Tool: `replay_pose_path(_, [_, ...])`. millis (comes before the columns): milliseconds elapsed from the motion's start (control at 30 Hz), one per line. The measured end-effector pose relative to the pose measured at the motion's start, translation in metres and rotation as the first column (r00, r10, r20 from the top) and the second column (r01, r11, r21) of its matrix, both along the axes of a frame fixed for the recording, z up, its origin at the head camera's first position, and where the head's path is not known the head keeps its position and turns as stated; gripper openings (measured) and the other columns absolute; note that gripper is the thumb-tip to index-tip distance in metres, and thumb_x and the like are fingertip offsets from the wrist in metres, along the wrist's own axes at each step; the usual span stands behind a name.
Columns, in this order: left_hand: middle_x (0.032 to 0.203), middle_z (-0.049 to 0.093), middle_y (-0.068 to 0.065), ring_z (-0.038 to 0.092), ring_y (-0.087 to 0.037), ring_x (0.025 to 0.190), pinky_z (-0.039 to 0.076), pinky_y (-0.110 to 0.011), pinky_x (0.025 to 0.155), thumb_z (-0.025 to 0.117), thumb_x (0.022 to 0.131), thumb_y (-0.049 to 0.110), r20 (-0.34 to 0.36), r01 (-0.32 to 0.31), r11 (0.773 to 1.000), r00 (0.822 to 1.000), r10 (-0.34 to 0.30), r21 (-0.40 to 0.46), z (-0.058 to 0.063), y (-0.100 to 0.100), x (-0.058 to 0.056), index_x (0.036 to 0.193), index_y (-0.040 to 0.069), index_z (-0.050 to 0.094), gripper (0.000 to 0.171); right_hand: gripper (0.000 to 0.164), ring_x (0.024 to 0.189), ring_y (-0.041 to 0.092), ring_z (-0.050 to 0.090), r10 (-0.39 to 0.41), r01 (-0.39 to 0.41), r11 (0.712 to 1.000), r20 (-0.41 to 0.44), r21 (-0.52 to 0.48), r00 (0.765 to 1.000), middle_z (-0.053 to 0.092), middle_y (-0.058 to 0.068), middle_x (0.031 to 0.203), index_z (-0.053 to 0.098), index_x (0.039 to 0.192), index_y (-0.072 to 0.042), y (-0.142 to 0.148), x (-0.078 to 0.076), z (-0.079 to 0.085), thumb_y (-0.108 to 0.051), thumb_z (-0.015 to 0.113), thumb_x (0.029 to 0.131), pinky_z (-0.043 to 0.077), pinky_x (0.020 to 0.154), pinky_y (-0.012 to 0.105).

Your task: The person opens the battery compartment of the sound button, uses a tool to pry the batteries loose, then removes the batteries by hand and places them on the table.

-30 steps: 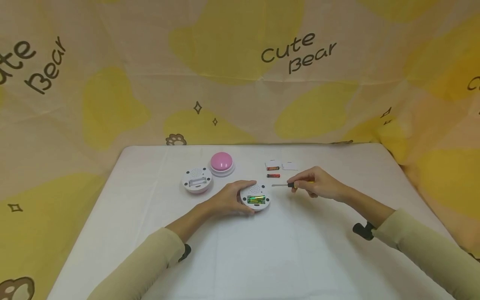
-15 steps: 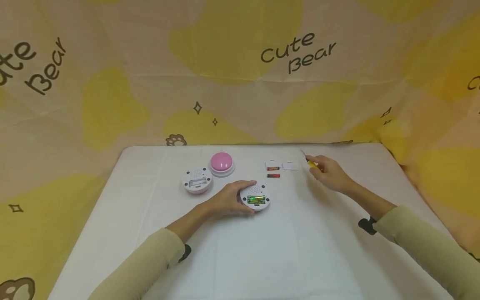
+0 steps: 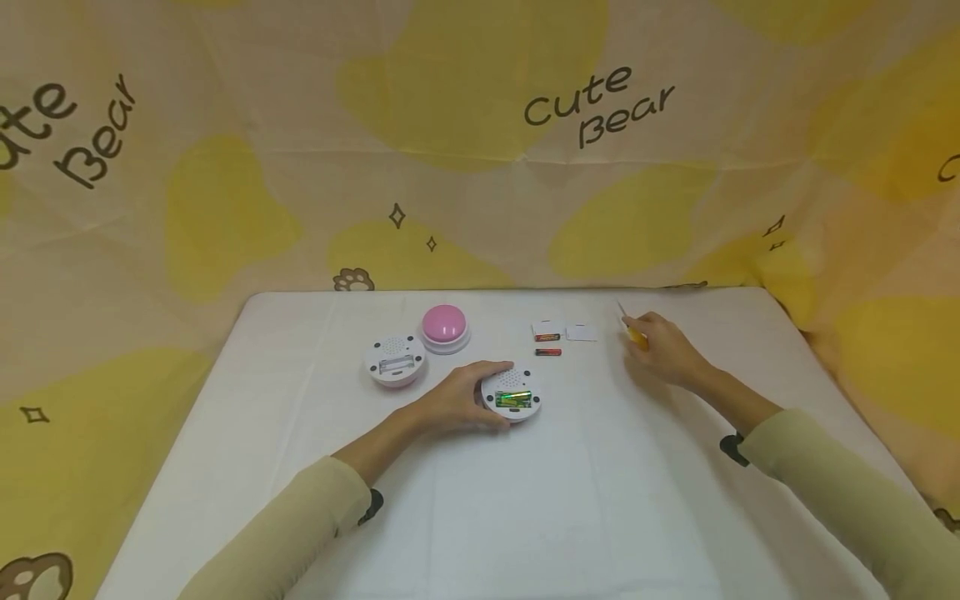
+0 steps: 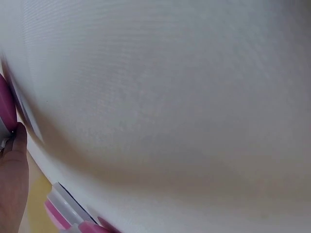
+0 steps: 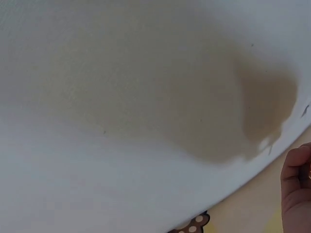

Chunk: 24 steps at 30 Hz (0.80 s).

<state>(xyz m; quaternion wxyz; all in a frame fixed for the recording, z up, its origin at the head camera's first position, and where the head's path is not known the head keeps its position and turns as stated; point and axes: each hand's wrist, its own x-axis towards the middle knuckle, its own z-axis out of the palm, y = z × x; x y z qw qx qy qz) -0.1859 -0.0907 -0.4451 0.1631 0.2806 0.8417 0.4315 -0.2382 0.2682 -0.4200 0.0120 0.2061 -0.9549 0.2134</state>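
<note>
My left hand (image 3: 448, 400) grips a round white-and-pink button buzzer (image 3: 512, 380) by its left side, thumb and fingers spread round the rim. It lies underside up, its battery slot filled with green batteries (image 3: 513, 400). In the left wrist view the left hand (image 4: 13, 170) shows at the edge, against the pink dome (image 4: 7, 107). Farther right, my right hand (image 3: 667, 352) holds a yellow-handled screwdriver (image 3: 637, 337), its shaft pointing away to the back. Only part of the right hand (image 5: 296, 191) appears in the right wrist view; the screwdriver's shaft is not clear there.
A second buzzer (image 3: 393, 347) lies underside up at left, its battery slot bare. Behind it a third buzzer stands upright, pink dome (image 3: 444, 322) on top. Two red batteries (image 3: 547, 352) and two white covers (image 3: 581, 332) lie near the back of the white table (image 3: 510, 517).
My right hand has carried the screwdriver away from the buzzer, to the right and back, and its shaft has swung from pointing left to pointing backward. The left hand has stayed in place.
</note>
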Motion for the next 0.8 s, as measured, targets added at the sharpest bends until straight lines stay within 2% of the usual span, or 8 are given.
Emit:
replay_pose_path(200, [0.139,0.041,0.006,0.038,-0.007,0.123,0.029,-0.028,0.105,0.083,0.065,0.038,0.001,-0.001,1.000,1.000,0.001,-0.007,-0.001,0.000,-0.001,0.140,0.016,0.040,0.090,0.049,0.098,0.040,0.051,-0.050,0.046,0.997,0.060,0.065,0.997,0.049,0.031,0.114,0.043,0.131,0.010,0.000,-0.002,-0.005,-0.005,0.057,0.086,0.043,0.083,0.052])
replay_pose_path(433, [0.139,0.042,0.006,0.038,-0.007,0.123,0.028,-0.028,0.105,0.083,0.065,0.038,-0.004,-0.001,1.000,1.000,0.001,-0.003,-0.001,0.000,0.000,0.140,0.016,0.040,0.090,0.046,0.089,0.036,0.054,-0.093,0.082,0.992,0.108,0.099,0.990,0.050,0.027,0.112,0.047,0.129,0.008,-0.001,-0.003,-0.014,-0.010,0.053,0.088,0.047,0.076,0.049])
replay_pose_path(800, [0.139,0.042,0.004,0.038,-0.008,0.124,0.028,-0.028,0.105,0.083,0.064,0.040,-0.016,-0.001,1.000,1.000,0.001,0.000,-0.001,0.000,-0.001,0.140,0.018,0.040,0.089,0.044,0.087,0.034,0.055,-0.083,0.059,0.979,0.119,0.193,0.989,0.050,0.026,0.115,0.048,0.129,0.005,-0.001,-0.003,-0.018,-0.015,0.052,0.090,0.047,0.075,0.048])
